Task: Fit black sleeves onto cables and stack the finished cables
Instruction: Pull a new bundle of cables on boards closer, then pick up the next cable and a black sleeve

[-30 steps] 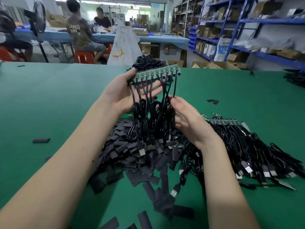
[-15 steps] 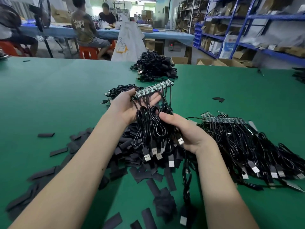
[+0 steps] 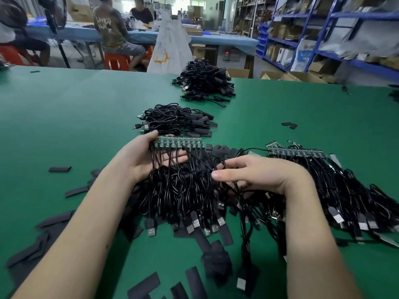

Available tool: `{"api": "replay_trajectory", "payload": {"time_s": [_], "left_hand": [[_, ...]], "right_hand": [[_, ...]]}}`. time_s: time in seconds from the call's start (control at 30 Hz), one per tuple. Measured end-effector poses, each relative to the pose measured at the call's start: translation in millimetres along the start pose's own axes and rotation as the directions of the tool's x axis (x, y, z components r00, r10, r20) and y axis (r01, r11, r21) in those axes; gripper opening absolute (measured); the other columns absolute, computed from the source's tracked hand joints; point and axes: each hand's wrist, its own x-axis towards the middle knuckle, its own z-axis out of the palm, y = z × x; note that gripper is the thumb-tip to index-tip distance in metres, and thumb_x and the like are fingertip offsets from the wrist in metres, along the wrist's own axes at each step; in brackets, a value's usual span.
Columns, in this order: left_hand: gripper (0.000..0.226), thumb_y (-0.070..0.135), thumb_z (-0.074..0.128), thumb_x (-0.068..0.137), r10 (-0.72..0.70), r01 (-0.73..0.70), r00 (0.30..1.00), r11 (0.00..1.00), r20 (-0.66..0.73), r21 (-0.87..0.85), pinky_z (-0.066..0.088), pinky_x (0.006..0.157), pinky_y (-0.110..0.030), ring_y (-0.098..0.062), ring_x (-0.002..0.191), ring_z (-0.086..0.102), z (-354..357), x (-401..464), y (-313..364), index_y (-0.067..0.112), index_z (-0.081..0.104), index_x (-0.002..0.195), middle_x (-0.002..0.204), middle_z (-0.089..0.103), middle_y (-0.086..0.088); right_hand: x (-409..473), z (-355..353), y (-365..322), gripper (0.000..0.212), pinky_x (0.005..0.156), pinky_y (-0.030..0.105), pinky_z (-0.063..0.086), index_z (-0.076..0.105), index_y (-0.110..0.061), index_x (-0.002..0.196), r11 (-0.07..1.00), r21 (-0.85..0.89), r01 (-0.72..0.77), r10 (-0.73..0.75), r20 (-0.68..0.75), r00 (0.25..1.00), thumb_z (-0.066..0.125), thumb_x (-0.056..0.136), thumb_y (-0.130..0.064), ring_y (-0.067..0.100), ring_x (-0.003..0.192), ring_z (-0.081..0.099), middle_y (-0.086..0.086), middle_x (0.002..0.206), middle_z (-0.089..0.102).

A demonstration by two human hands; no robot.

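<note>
**Cable strip held over green table, workshop behind**

A green mat-covered table (image 3: 64, 117) fills the view; blue shelving (image 3: 323, 35) with cartons is seen at right, and a blue-topped bench (image 3: 138, 36) with seated people at the back. Loose black sleeves (image 3: 58, 169) are scattered across the mat. Two stacks of finished cables (image 3: 177, 121) are laid beyond the hands, the farther stack (image 3: 205, 83) near the table edge. A green board strip (image 3: 179, 143) with hanging cables (image 3: 183, 190) is gripped at its end by the left hand (image 3: 140, 158), thumb on top, fingers underneath. The right hand (image 3: 254, 175) is spread, fingers pushed into the cable loops; whether anything is pinched cannot be told. Unsleeved cables (image 3: 345, 190) are heaped at right, partly cut off by the frame. Sleeves under the bundle are mostly hidden
</note>
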Motion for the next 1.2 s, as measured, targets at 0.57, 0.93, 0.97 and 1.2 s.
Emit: {"api": "replay_trajectory", "payload": {"time_s": [0.57, 0.93, 0.97, 1.2], "left_hand": [[0.034, 0.038, 0.039, 0.107, 0.251, -0.497, 0.754, -0.384, 0.607, 0.778, 0.042, 0.096, -0.036, -0.022, 0.106, 0.055, 24, 6, -62, 0.016, 0.064, 0.105, 0.106, 0.061, 0.000], [0.038, 0.057, 0.044, 0.100, 0.378, -0.500, 0.736, -0.255, 0.561, 0.828, 0.049, 0.087, -0.031, -0.001, 0.097, 0.057, -3, 11, -50, 0.031, 0.068, 0.085, 0.108, 0.057, 0.019], [0.038, 0.057, 0.046, 0.099, 0.375, -0.510, 0.740, -0.230, 0.559, 0.829, 0.049, 0.088, -0.032, 0.001, 0.097, 0.058, -5, 11, -47, 0.031, 0.068, 0.083, 0.107, 0.058, 0.019], [0.036, 0.054, 0.056, 0.095, 0.265, -0.541, 0.772, -0.203, 0.577, 0.816, 0.046, 0.091, -0.025, 0.005, 0.101, 0.059, -3, 6, -37, 0.026, 0.074, 0.083, 0.106, 0.065, 0.019]], "right_hand": [[-16, -18, 1, 0.015, 0.089, 0.024, 0.051, 0.073, -0.037, 0.105, 0.973, -0.179, -0.145, 0.122, -0.130, 0.984, 0.074, 0.089, -0.038, 0.004, 0.080, 0.075, -0.012, 0.081, 0.078], [-39, -33, 16, 0.021, 0.087, 0.031, 0.049, 0.079, -0.045, 0.082, 0.933, -0.229, -0.277, 0.220, -0.246, 0.944, 0.085, 0.066, -0.056, 0.008, 0.092, 0.068, -0.019, 0.083, 0.074], [-41, -36, 18, 0.021, 0.082, 0.029, 0.046, 0.078, -0.045, 0.084, 0.938, -0.211, -0.274, 0.207, -0.294, 0.933, 0.085, 0.067, -0.055, 0.007, 0.092, 0.066, -0.018, 0.084, 0.073], [-36, -40, 23, 0.013, 0.072, 0.026, 0.043, 0.079, -0.036, 0.078, 0.932, -0.184, -0.313, 0.194, -0.477, 0.857, 0.088, 0.075, -0.027, 0.007, 0.085, 0.062, -0.010, 0.089, 0.070]]}}
